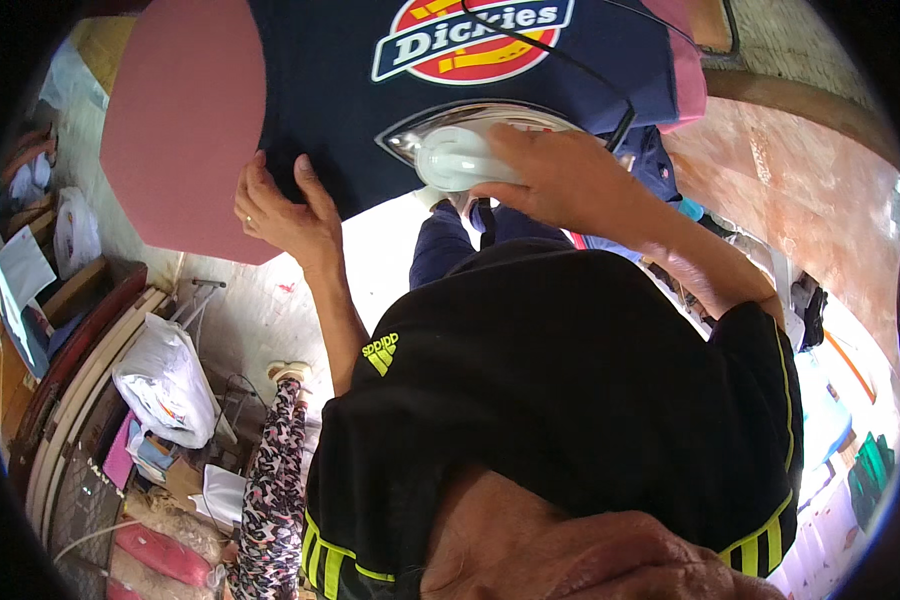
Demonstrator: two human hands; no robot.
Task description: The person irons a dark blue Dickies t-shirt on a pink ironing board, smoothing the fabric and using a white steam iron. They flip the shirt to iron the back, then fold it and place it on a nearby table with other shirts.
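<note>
Clock directions are taken from the middle of the view unless said otherwise. At 12 o'clock a steam iron (457, 160) with a whitish body and a shiny metal skirt sits on a navy garment (320, 75), its tip toward 9 o'clock. The right hand (560, 178), at 1 o'clock, is closed around the iron's handle, though part of that grip is hidden from view. A black cord (618, 133) loops near the wrist.

The left hand (288, 215), at 10 o'clock, grasps nothing visible; its thumb and forefinger are spread wide apart. The thumb lies over the garment, the other fingers over the pink ironing board (180, 140), and a ring (249, 219) shows on one finger. Whether the hand presses down, I cannot tell.

The garment covers much of the board and carries a red, yellow and white printed badge (470, 40), just beyond the iron at its 12 o'clock.

Between 8 and 9 o'clock stands a white plastic-wrapped bundle (170, 385). Another person's patterned trouser leg (270, 480) shows between 7 and 8 o'clock.
</note>
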